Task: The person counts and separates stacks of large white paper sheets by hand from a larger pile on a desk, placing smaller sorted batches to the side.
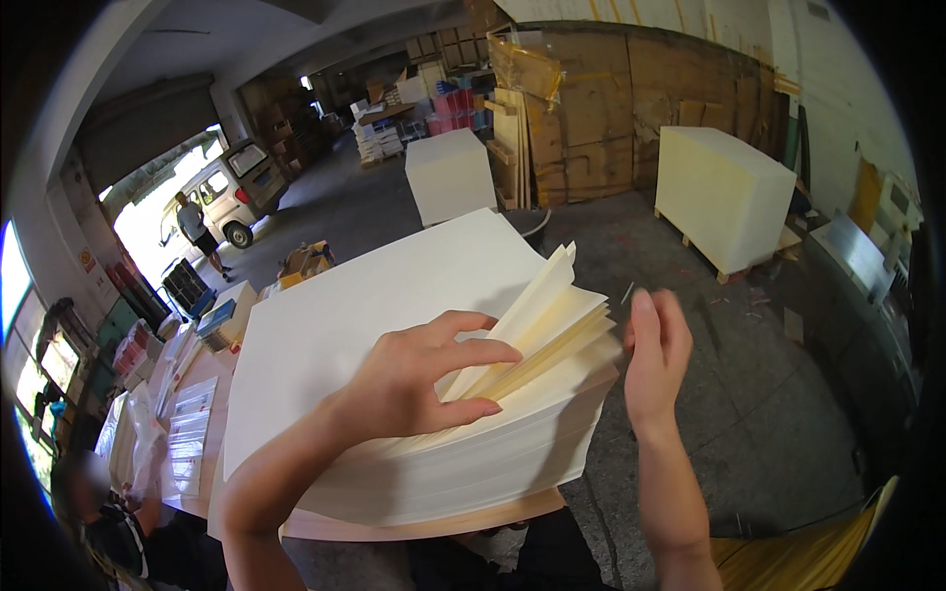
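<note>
A thick stack of large cream paper sheets (374, 295) lies on a wooden board in front of me. My left hand (419, 374) presses on the stack near its right corner, with the fingers slipped between fanned, lifted sheets (552, 315). Just off the stack's right edge, my right hand (655, 355) is raised with its fingers held together and nothing in it.
Two tall blocks of stacked paper stand on the concrete floor, one block (450, 175) behind and one block (722, 195) on a pallet at right. Cardboard leans on the back wall. A person (197, 231) stands by a van at the left doorway. Printed sheets lie on a table (187, 433) at left.
</note>
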Action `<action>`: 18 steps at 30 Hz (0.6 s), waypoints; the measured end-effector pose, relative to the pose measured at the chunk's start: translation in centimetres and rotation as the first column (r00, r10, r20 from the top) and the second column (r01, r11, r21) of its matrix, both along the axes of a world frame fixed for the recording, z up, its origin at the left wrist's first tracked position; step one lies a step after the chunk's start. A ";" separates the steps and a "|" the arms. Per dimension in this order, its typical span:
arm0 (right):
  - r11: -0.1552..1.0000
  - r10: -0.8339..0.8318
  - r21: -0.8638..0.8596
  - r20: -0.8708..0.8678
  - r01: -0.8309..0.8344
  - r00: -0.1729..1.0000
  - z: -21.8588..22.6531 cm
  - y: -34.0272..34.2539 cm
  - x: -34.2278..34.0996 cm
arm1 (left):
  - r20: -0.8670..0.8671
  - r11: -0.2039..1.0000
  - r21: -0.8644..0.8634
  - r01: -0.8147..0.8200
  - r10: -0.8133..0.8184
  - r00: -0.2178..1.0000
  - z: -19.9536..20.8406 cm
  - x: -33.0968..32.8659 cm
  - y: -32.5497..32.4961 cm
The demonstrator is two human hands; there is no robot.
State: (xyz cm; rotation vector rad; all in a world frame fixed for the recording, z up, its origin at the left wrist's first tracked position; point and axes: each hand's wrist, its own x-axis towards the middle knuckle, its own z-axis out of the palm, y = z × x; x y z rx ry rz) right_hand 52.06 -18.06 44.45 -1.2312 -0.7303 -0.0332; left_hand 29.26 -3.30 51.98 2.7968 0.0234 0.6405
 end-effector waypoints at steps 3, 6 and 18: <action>0.988 -0.112 0.003 0.691 0.152 0.714 -1.3 -1.8 -1.0 | 0.032 1.000 0.011 0.011 -0.011 0.999 -0.1 0.1 0.0; 0.947 0.314 -0.291 0.766 -0.132 0.561 -0.6 -1.5 -3.5 | 0.009 0.999 0.045 0.022 -0.022 1.000 -0.3 0.2 0.2; 0.923 0.357 -0.372 0.746 -0.093 0.562 -0.9 -1.8 -4.2 | 0.056 0.920 0.382 -0.084 0.068 0.996 -2.1 1.1 -1.3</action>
